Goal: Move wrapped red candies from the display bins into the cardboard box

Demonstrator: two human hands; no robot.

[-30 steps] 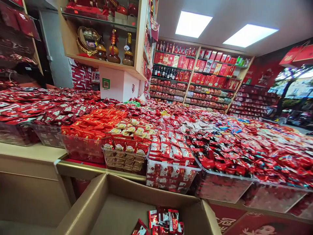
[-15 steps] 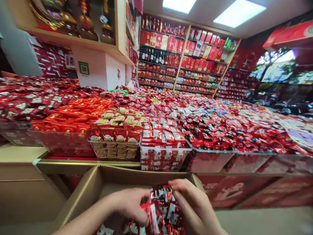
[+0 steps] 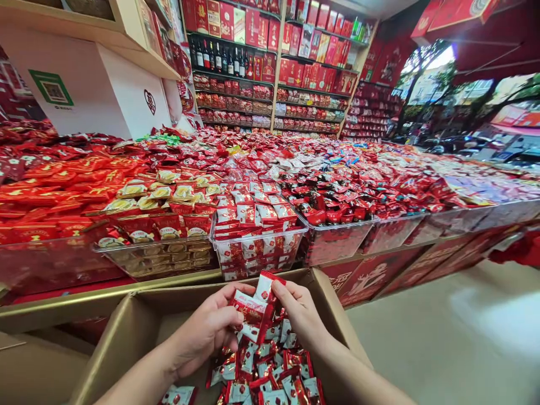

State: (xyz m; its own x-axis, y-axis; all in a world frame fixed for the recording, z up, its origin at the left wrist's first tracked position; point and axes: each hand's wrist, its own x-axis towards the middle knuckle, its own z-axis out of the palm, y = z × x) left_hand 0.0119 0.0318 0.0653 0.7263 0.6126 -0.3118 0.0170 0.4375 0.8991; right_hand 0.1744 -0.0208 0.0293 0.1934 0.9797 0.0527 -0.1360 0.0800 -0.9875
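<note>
"Cardboard walls on the open box, and plenty inside it. How much is up in the hands, from where you stand?"

"Only a little. The left hand has its thumb and fingers closed on a small bunch of red-and-white packets. I can't tell how many, as they overlap."

"And the right hand?"

"Pinching one packet by its upper edge, thumb against fingers. It sits just behind the bunch, near the far wall of the box, with both hands over the pile."

"So most of them are down below?"

"Yes, a good heap of loose packets lies in the box at all angles, under the hands and towards us. A single packet lies off to the left of the heap. None of those has fingers round it, as far as I can see."

"What about the clear tub just beyond the box?"

"That one's well filled. Similar packets stand in neat rows there, stacked above the rim, and neither hand is on it. I'd say the tub looks orderly and near full, while the box is all jumble."

"And to its left?"

"A tub of gold-and-red packets, piled high, then bright red packets heaped past that. The hands are clear of both."
</note>
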